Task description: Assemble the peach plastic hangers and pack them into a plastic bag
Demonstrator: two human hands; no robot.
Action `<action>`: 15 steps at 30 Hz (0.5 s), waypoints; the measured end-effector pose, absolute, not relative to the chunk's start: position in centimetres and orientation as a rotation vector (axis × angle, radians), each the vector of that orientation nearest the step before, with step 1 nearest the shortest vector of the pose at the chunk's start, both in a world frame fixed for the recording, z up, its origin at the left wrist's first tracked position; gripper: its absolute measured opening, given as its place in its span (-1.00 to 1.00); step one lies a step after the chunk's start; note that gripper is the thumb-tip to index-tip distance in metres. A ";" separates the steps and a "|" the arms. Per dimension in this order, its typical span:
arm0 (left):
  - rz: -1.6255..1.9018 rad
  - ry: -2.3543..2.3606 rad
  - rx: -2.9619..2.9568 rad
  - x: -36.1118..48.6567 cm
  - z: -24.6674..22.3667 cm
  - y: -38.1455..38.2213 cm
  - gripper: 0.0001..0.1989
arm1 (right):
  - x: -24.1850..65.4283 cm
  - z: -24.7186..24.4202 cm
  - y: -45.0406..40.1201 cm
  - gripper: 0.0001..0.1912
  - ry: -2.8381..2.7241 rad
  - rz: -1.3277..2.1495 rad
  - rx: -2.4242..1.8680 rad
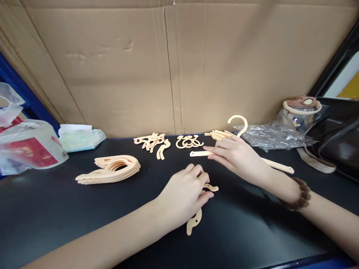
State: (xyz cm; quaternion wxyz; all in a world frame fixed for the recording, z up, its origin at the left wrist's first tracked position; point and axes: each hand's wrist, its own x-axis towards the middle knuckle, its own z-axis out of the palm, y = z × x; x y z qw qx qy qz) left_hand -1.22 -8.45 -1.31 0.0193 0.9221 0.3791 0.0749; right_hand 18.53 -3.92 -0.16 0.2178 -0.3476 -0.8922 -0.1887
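My left hand (185,190) is closed around small cream plastic hanger parts low over the black table. A curved hanger piece (194,221) with a hole pokes out below the palm, and another piece (211,187) shows past the fingertips. Farther right, my right hand (238,157) grips a cream hanger bar (276,165). The bar's two ends stick out on either side of the hand, and a hook (244,125) rises behind it. My palm hides where hook and bar meet.
Finished-looking folded hangers (112,172) lie stacked at left. Along the back are loose curved arms (151,141), hooks (189,142) and thin bars (221,134). A tissue pack (81,139), a plastic-wrapped roll (36,145), clear plastic wrap (269,138) and a bottle (303,112) stand around the edges.
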 end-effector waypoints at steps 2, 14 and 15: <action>0.202 1.171 2.892 -0.5 -1.4 -8.2 -0.84 | 18.6 -0.2 -3.8 -0.70 -2.462 -0.501 -0.973; 0.566 1.521 2.263 -5.2 1.0 -6.6 -0.69 | 18.5 0.0 -4.4 -0.72 -2.436 -0.367 -0.925; 0.583 1.492 2.233 -5.5 0.7 -6.4 -0.66 | 18.4 -0.1 -4.5 -0.72 -2.440 -0.343 -0.917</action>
